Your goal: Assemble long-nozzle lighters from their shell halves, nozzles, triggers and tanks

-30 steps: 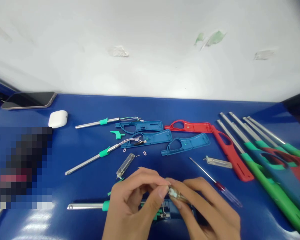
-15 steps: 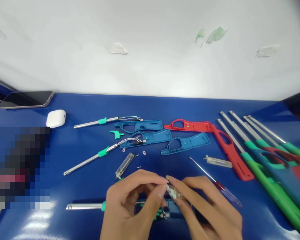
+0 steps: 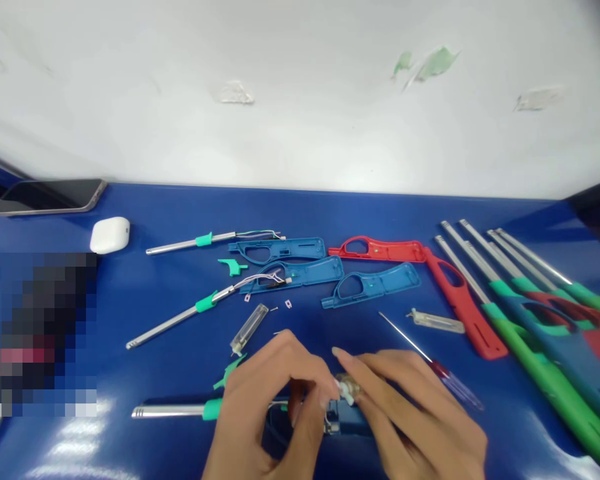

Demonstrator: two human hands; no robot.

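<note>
The clear tank [image 3: 350, 387] is held above the counter [image 3: 180, 373], over the blue handle shell [image 3: 354, 421], with its pale fitting toward the left. The right hand [image 3: 415, 407] pinches the tank's body between thumb side and fingers; its forefinger is extended and its tip stands clear. The left hand [image 3: 253, 400] has thumb and forefinger drawn close at the pale fitting; whether that grip pinches anything cannot be told, as the fingers hide it. In this inspector's judgement, fine work at the fitting is in hand. It is best done with the right hand steadying the tank and the left applying light, straight pressure, since a sideways push could slip or strain so small a part. Both wrists should stay low, so that anything dropped falls near the shell. Care is advised over the metal tube [image 3: 170, 411] and exposed wire end [image 3: 333, 427] below, which a lowered hand might disturb. The screwdriver [image 3: 443, 375] lies apart, beyond the right hand.
</note>
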